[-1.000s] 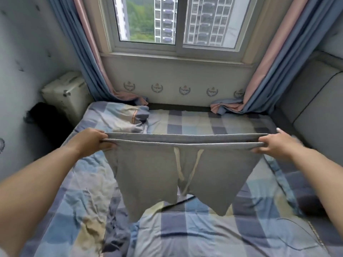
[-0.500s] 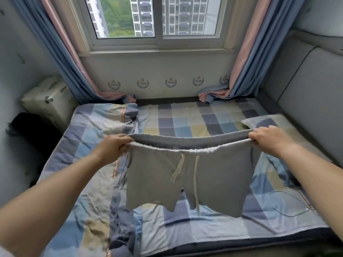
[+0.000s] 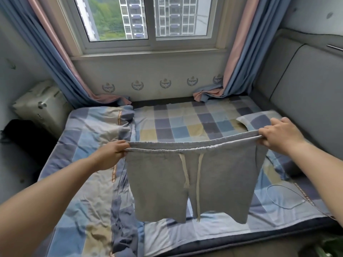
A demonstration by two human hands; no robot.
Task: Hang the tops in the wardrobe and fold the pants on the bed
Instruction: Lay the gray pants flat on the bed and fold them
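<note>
Grey jersey, soft and a little creased: one pair of shorts point(image 3: 193, 184) hangs in the air above the bed point(image 3: 185, 127), stretched wide by its elastic waistband. Two pale drawstrings point(image 3: 199, 179) dangle down the front (one ends about mid-thigh, the other reaches past the hem). The left hand point(image 3: 111, 154) pinches the waistband's left end, fingers curled round the fabric; the right hand point(image 3: 278, 135) grips the right end the same way, held a little higher, so the waistband slopes up toward it. Both legs of the shorts hang free, their hems near the bed's front edge but not resting on it. Below lies a checked sheet in blue, cream and navy, with one rumpled quilt point(image 3: 89, 164) along the left side and one pillow point(image 3: 259, 119) just behind the right hand. One thin white cable point(image 3: 278, 199) loops on the sheet at the right. Two curtains point(image 3: 55, 58) frame one window point(image 3: 148, 17), and one pale suitcase point(image 3: 40, 106) stands by the left wall.
</note>
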